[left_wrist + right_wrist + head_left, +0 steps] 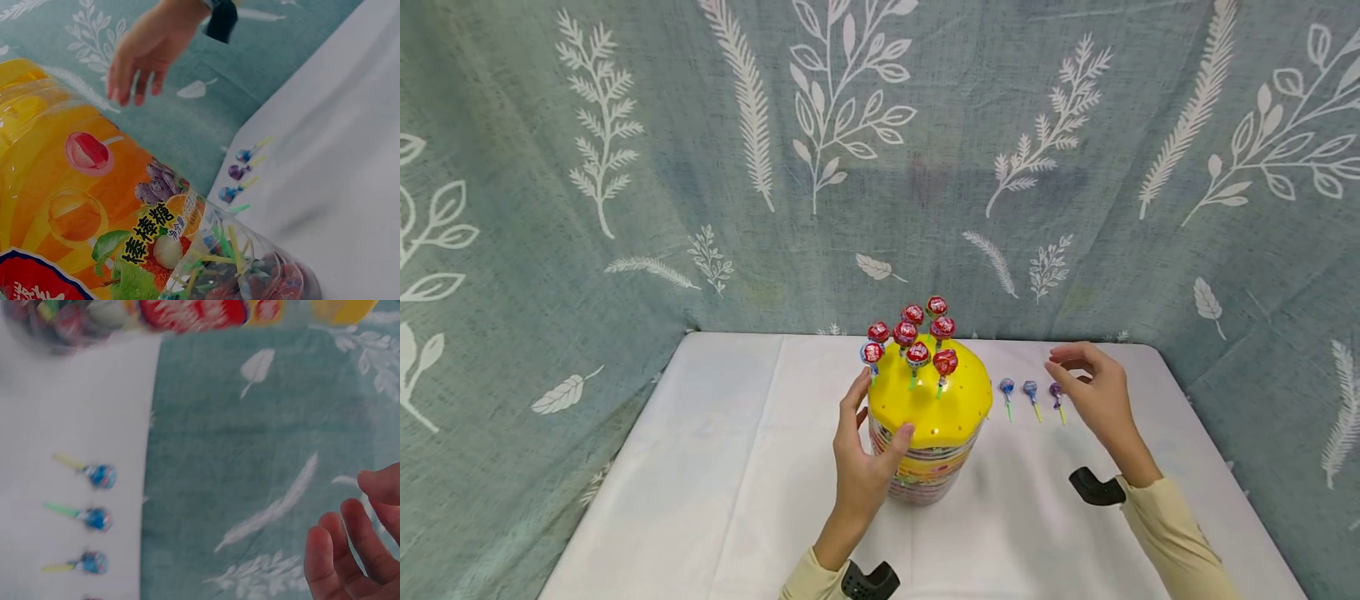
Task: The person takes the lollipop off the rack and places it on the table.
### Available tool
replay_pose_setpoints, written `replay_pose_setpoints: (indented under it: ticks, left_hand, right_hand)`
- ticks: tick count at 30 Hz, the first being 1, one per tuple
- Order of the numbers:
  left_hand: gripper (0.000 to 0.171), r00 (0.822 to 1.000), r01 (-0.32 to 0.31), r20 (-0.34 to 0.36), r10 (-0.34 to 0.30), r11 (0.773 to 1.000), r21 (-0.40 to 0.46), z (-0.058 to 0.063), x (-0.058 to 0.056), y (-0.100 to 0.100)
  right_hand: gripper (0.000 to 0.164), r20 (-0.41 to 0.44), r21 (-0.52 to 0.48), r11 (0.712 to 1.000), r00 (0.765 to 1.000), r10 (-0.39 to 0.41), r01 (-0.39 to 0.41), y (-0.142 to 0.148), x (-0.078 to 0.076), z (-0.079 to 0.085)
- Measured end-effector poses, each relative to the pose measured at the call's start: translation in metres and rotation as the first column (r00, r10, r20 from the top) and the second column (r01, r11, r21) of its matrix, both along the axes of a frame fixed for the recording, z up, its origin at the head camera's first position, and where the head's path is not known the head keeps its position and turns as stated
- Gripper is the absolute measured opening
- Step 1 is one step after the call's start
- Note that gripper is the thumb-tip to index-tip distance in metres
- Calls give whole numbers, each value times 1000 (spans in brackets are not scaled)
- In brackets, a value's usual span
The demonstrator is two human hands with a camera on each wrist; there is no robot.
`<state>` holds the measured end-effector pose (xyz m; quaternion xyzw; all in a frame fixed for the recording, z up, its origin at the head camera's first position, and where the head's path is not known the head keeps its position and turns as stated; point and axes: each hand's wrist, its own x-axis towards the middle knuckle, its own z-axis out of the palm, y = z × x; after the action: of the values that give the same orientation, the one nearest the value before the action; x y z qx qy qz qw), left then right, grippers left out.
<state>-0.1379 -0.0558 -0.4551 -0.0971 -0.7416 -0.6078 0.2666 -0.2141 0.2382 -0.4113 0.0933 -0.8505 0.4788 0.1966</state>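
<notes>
A clear plastic lollipop jar (936, 475) with a printed label and a yellow lid (951, 408) stands on the table. Several red-wrapped lollipops (905, 333) stick upright out of the lid. My left hand (861, 475) grips the jar's near left side, its thumb at the lid's front edge. My right hand (1097, 396) hovers above the table to the right, fingers loosely bent and holding nothing. Below it lies a purple lollipop (1056, 390), beside two blue lollipops (1030, 388). More lollipops (275, 281) show through the jar's lower wall in the left wrist view.
The white-covered table (737, 467) carries the jar and the loose row of lollipops to its right. A green curtain with white leaf prints (925, 192) hangs behind and at both sides. Small holes dot the lid.
</notes>
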Motion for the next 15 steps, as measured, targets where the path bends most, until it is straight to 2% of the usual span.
replay_pose_setpoints:
  ticks: [7,15]
  left_hand:
    - [71,1000,2,6,-2,1000,1,0,0,1]
    - [73,1000,-1,-14,1,1000,10,0,0,0]
  right_hand:
    - [16,-46,-85,995,997,57,-60,-25,22,39]
    - [18,-67,-206,965,986,152,-163,-35,21,43]
